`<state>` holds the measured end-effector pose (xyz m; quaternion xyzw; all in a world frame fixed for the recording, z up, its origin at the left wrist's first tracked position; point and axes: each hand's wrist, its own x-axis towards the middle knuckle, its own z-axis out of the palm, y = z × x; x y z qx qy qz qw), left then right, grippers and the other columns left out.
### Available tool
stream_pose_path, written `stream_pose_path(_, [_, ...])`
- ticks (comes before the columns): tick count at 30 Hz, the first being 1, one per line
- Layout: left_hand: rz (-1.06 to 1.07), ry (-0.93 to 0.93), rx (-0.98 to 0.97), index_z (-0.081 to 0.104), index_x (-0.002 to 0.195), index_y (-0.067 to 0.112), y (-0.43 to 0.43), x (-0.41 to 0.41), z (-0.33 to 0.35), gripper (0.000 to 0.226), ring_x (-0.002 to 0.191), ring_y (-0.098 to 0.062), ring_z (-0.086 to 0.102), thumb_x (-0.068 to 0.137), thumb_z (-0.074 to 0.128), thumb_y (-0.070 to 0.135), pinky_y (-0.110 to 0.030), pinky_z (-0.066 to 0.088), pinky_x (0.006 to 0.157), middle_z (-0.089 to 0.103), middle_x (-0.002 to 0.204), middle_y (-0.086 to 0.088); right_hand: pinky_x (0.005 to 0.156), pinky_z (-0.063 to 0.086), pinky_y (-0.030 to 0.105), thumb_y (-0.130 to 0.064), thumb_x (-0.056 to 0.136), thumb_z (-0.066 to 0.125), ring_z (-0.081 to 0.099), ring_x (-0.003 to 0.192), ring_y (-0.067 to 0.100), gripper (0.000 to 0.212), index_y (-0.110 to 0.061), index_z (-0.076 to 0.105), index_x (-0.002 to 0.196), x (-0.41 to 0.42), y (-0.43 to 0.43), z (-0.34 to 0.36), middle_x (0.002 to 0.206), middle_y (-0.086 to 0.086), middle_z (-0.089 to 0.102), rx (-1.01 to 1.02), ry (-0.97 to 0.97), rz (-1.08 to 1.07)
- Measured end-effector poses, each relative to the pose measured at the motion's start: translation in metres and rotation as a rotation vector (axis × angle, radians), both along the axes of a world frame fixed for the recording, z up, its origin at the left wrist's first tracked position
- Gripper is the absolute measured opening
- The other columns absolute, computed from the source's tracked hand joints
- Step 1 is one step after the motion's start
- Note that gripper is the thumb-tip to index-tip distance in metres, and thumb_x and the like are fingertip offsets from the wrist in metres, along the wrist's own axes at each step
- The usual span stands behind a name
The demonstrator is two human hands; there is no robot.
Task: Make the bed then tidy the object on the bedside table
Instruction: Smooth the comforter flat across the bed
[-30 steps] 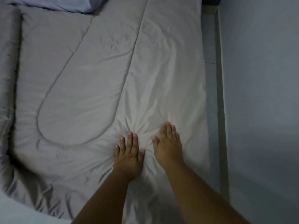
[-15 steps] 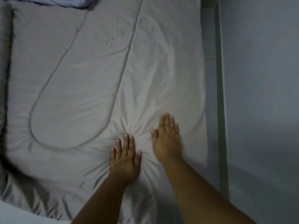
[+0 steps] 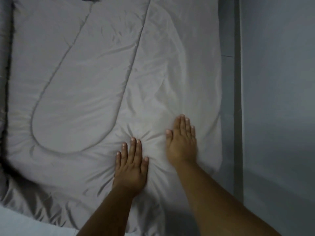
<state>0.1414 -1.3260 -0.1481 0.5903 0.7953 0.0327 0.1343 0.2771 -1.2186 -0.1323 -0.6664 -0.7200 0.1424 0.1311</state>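
A grey quilted comforter lies spread over the bed and fills most of the view. My left hand presses flat on it near the lower middle, fingers together, with creases radiating from the fingertips. My right hand lies flat on the comforter a little farther up and to the right, near the comforter's right edge. Neither hand holds anything. No bedside table is in view.
A narrow strip of floor and a baseboard run along the bed's right side, with a pale wall beyond. A lighter sheet shows at the bottom left corner. A darker fold of bedding runs down the left edge.
Both hands have slid up the comforter, the right hand farther than the left and toward the right edge. The view has shifted slightly so the pillow at top left is out of sight.
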Motion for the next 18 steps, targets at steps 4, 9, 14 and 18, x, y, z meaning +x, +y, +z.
stream_pose_path(4, [-0.026,0.040,-0.014,0.024,0.149,0.017,-0.001,-0.002,-0.001,0.063,0.141,-0.027,0.023,0.097,0.011,0.050,-0.041,0.010,0.111,0.025,0.156,-0.001,0.117,0.013,0.040,-0.043,0.089,0.012,0.026,0.142,0.031,0.072,0.000,0.028,0.144,0.036,-0.008,-0.016,0.152,0.018,0.030,-0.055,-0.052,-0.202])
stream_pose_path(9, [-0.012,0.017,-0.075,0.027,0.149,0.015,0.003,-0.002,0.004,0.069,0.140,-0.030,0.027,0.096,0.002,0.052,-0.040,0.010,0.110,0.030,0.155,-0.004,0.116,0.018,0.044,-0.038,0.091,0.018,0.031,0.139,0.038,0.068,0.008,0.033,0.140,0.035,0.004,-0.001,0.147,0.026,0.035,-0.054,0.001,-0.268])
stream_pose_path(14, [-0.010,-0.038,-0.108,0.024,0.150,0.016,0.005,-0.001,0.008,0.072,0.142,-0.032,0.026,0.094,0.001,0.056,-0.044,0.019,0.116,0.024,0.157,-0.003,0.114,0.019,0.039,-0.037,0.091,0.022,0.039,0.135,0.036,0.065,0.004,0.039,0.138,0.017,-0.016,-0.007,0.144,0.023,0.042,-0.081,-0.010,-0.076])
stream_pose_path(18, [-0.024,-0.100,-0.235,-0.011,0.150,0.025,0.009,-0.003,0.021,0.085,0.149,-0.025,-0.008,0.073,-0.010,0.062,-0.041,-0.002,0.119,-0.016,0.158,0.007,0.113,0.023,0.046,-0.042,0.086,0.013,0.032,0.136,0.043,0.077,0.012,0.033,0.138,0.064,-0.036,-0.002,0.144,0.032,0.036,-0.279,0.010,-0.424])
